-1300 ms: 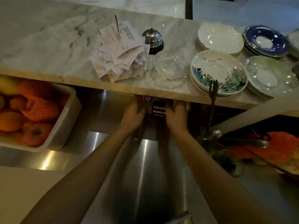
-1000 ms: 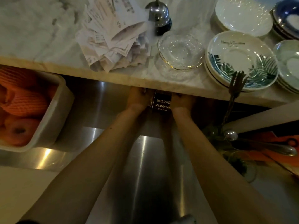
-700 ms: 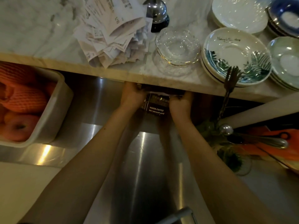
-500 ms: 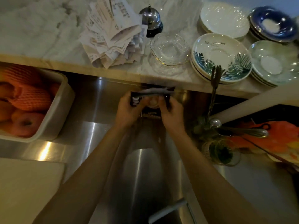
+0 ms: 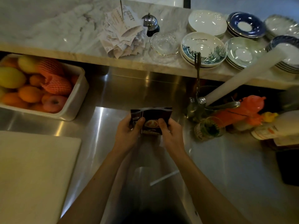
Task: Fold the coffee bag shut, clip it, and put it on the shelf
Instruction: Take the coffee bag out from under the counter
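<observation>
A small dark coffee bag [image 5: 152,118] with a cup picture on its front is held upright over the steel counter [image 5: 226,167]. My left hand [image 5: 127,133] grips its left side and my right hand [image 5: 170,135] grips its right side, thumbs on the front. The bag's top edge looks open and slightly bowed. A white clip-like stick [image 5: 164,177] lies on the counter below my right forearm. The marble shelf [image 5: 48,38] runs across the top of the view.
A white tub of fruit [image 5: 77,97] sits at the left, a pale cutting board [image 5: 32,167] at the lower left. On the shelf lie receipts [image 5: 123,33], a bell [image 5: 149,22] and stacked plates [image 5: 203,47]. Jars, utensils and orange items [image 5: 242,110] crowd the right.
Both hands have pulled the coffee bag out from under the marble shelf toward me. It is now held up over the open steel counter.
</observation>
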